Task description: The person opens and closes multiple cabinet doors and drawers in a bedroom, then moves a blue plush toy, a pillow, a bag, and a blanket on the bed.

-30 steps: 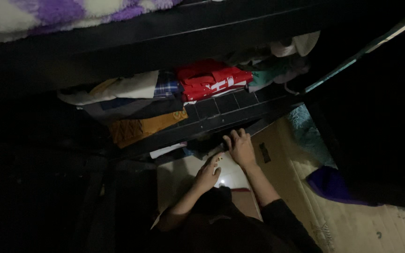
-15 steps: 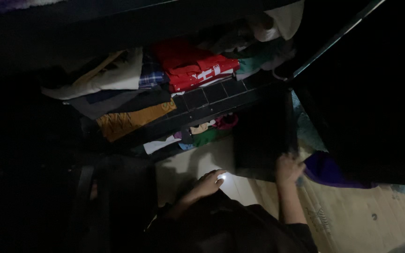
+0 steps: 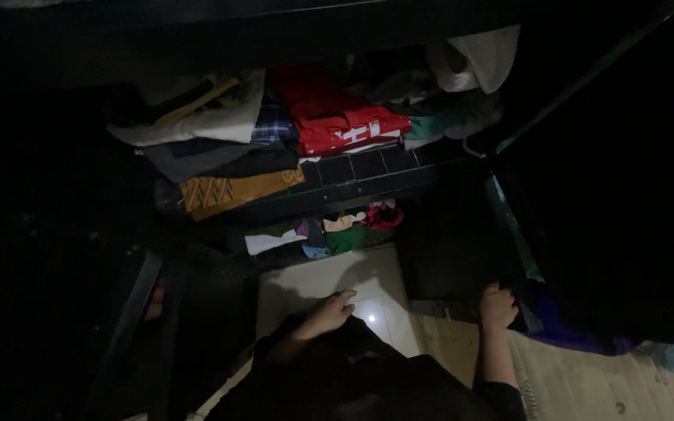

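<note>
Two shelves [image 3: 368, 168] hold folded clothes [image 3: 337, 121]; right hand [image 3: 498, 306] fingers grasp dark door [image 3: 450, 249], left hand [image 3: 325, 313] released

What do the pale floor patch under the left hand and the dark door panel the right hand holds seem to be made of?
The floor looks like glazed tile: pale, smooth, mirroring a bright light spot beside the left hand. The door panel, gripped at its lower edge by the right hand, looks like dark, matt board, perhaps laminated wood; the dim light leaves that open.

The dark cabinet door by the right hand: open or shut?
Open. The dark door is swung outward, the right hand at its lower edge, and folded clothes on the lower shelf show beside it.
</note>
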